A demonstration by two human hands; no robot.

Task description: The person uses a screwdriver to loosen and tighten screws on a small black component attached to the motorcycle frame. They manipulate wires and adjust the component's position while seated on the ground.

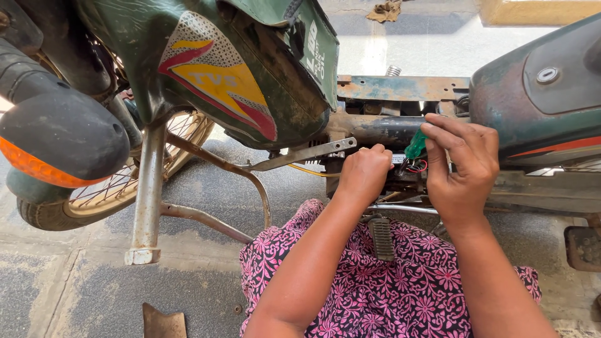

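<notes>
- Two hands work at the motorcycle frame opening
- Right hand grips a green-handled screwdriver, tip among red and black wires
- Left hand is closed in a fist beside it, contents hidden

A single head-worn camera looks steeply down and forward from just above the person's lap, close to the work. It faces the side of a motorcycle frame, whose green side panel fills the upper left. The concrete floor lies below, with both hands near the centre.
</notes>
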